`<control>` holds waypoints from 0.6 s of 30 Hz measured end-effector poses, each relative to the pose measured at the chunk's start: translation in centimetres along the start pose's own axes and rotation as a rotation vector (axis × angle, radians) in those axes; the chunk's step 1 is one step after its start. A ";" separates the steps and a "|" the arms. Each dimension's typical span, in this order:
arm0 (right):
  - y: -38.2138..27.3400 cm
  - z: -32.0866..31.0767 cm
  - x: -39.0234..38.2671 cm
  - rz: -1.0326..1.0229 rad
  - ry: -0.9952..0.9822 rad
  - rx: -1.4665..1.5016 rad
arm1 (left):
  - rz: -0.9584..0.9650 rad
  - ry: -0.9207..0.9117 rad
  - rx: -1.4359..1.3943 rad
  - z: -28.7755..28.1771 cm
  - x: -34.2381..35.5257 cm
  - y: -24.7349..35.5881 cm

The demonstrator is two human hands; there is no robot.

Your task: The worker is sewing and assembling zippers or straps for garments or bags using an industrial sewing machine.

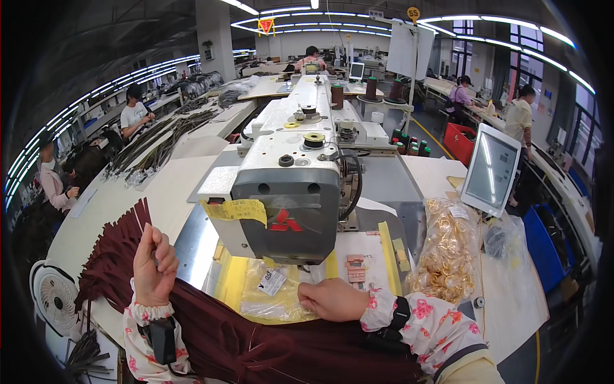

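Observation:
My left hand [155, 265] is raised over a long bundle of dark red fabric strips [121, 256]. Its fingers are curled into a pinch; whatever they hold, if anything, is too small to make out. Low in front of the sewing machine [286, 211], my right hand [334, 299] is closed, its fingertips at the edge of a clear plastic bag [259, 297] with a white label. What lies inside that grip is hidden. The bag rests on the yellow-edged work plate [233, 281] under the machine head. The strips run across my lap, below both hands.
A bag of gold-coloured metal rings [444, 256] lies right of the machine, below a tilted tablet-like screen [491, 169]. A white fan [57, 297] stands at the left. Thread cones [409, 144] stand behind, and other people work at tables farther off.

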State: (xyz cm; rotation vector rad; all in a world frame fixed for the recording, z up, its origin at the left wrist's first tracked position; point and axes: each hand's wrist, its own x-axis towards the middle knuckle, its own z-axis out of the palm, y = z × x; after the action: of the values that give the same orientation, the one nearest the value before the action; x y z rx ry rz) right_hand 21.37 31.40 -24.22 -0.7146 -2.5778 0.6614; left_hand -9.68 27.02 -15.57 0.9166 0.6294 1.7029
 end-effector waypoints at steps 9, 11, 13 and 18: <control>0.2 0.1 0.0 0.006 -0.011 -0.005 | 0.112 0.055 0.028 -0.2 0.0 0.1; 0.2 0.1 0.0 0.003 -0.007 0.016 | 0.105 0.072 0.049 -0.2 0.1 -0.1; 0.1 0.0 0.0 0.038 -0.020 0.023 | 0.089 0.101 0.047 -0.3 -0.1 0.1; -0.2 -0.2 0.1 -0.045 -0.006 0.027 | 0.054 0.067 0.023 -0.4 -0.2 0.3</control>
State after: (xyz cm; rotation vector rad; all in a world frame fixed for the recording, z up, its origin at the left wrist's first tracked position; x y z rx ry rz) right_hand 21.29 31.34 -23.91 -0.6450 -2.5769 0.6840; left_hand -10.08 26.72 -15.64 0.9023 0.6756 1.7838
